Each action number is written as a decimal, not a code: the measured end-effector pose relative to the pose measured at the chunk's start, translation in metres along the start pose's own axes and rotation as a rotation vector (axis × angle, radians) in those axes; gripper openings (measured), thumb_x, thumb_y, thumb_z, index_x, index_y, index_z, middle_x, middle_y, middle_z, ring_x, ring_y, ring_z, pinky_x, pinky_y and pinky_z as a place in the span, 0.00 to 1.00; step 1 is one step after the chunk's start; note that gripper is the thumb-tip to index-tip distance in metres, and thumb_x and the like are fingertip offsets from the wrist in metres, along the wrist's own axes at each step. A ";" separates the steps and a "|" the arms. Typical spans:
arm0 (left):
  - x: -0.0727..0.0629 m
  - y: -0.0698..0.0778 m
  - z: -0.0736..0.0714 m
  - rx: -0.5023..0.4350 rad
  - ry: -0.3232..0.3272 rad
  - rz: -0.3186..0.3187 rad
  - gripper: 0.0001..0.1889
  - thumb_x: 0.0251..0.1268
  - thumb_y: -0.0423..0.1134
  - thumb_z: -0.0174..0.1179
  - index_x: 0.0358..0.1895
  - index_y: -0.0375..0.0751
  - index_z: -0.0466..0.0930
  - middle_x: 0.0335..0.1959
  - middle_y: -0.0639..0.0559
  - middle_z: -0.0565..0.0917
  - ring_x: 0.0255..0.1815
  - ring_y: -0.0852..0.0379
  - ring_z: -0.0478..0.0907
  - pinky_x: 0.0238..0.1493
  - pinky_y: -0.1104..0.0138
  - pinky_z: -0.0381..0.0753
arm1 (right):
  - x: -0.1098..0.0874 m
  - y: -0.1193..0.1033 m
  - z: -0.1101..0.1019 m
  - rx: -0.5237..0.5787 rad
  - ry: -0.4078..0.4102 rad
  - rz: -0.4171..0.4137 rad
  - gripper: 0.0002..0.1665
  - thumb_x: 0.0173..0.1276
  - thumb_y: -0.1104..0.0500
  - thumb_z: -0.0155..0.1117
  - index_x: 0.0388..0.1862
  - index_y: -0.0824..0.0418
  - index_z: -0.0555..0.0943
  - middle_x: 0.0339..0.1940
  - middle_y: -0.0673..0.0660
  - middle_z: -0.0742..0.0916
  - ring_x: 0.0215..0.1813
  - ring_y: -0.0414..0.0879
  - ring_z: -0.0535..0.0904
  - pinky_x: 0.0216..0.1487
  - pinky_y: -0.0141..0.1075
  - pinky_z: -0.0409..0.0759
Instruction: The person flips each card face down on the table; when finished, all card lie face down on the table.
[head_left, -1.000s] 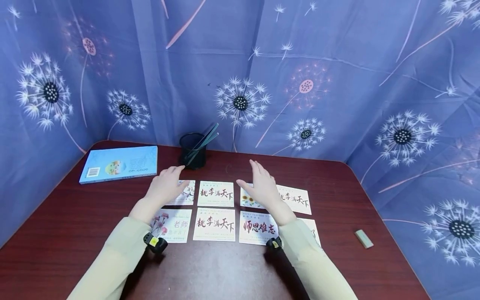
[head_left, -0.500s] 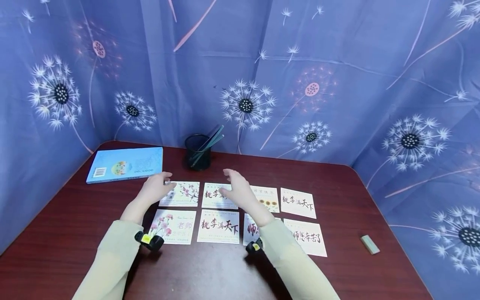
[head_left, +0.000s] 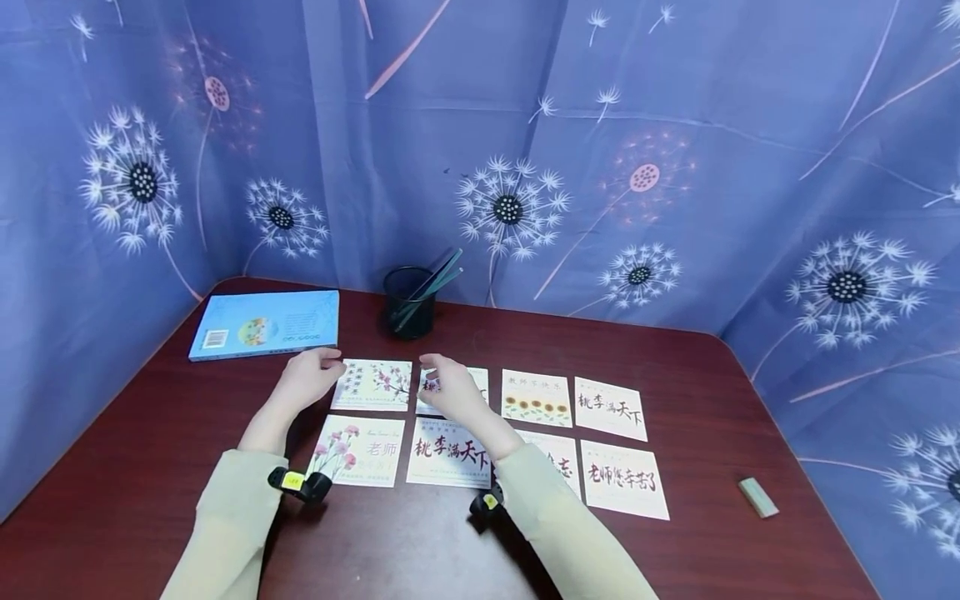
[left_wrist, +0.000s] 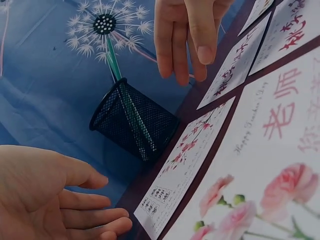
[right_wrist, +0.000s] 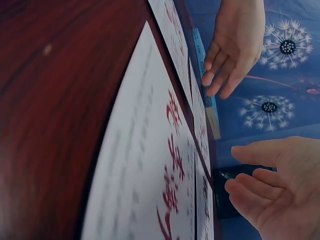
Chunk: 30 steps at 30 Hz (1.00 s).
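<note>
Blossom card, just beside left hand

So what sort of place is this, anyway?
Probably a small curtained-off desk nook, though the wider room isn't visible. A blue dandelion-print curtain surrounds the far side of a dark reddish table, which bears a black mesh pen holder and a blue book.

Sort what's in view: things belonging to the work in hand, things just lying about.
Likely the work:
eight cards, set in two rows
left hand, beside the blossom card
right hand, over the cards

Seemingly just lying about:
blue book
black mesh cup
sticks in it
small pale block
</note>
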<state>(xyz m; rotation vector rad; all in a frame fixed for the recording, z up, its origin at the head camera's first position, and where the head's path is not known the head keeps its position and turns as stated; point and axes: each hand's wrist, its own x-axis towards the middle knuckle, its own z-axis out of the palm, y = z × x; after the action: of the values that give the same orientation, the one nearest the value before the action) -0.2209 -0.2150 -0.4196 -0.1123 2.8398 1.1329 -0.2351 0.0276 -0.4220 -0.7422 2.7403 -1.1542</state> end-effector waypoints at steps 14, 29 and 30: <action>0.000 0.002 -0.002 -0.092 -0.027 -0.071 0.23 0.73 0.37 0.48 0.62 0.21 0.70 0.52 0.28 0.82 0.54 0.37 0.81 0.47 0.55 0.79 | 0.004 -0.006 0.010 0.122 -0.030 0.081 0.27 0.61 0.75 0.62 0.61 0.74 0.74 0.54 0.68 0.85 0.48 0.56 0.85 0.47 0.39 0.85; -0.001 -0.001 -0.002 -0.184 -0.051 -0.088 0.24 0.73 0.37 0.47 0.63 0.21 0.69 0.55 0.27 0.79 0.52 0.41 0.82 0.43 0.65 0.80 | 0.010 -0.006 0.016 0.158 -0.086 0.166 0.25 0.63 0.74 0.59 0.61 0.74 0.76 0.57 0.67 0.84 0.53 0.55 0.84 0.52 0.39 0.84; -0.001 -0.001 -0.002 -0.192 -0.048 -0.085 0.24 0.73 0.37 0.47 0.63 0.20 0.69 0.55 0.27 0.79 0.52 0.41 0.82 0.44 0.64 0.81 | 0.010 -0.007 0.016 0.171 -0.094 0.183 0.24 0.64 0.73 0.59 0.60 0.73 0.76 0.57 0.66 0.84 0.54 0.55 0.83 0.53 0.40 0.83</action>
<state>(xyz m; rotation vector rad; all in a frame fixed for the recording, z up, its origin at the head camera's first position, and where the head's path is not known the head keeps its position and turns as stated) -0.2198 -0.2173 -0.4192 -0.2123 2.6514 1.3673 -0.2373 0.0086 -0.4277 -0.5004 2.5316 -1.2590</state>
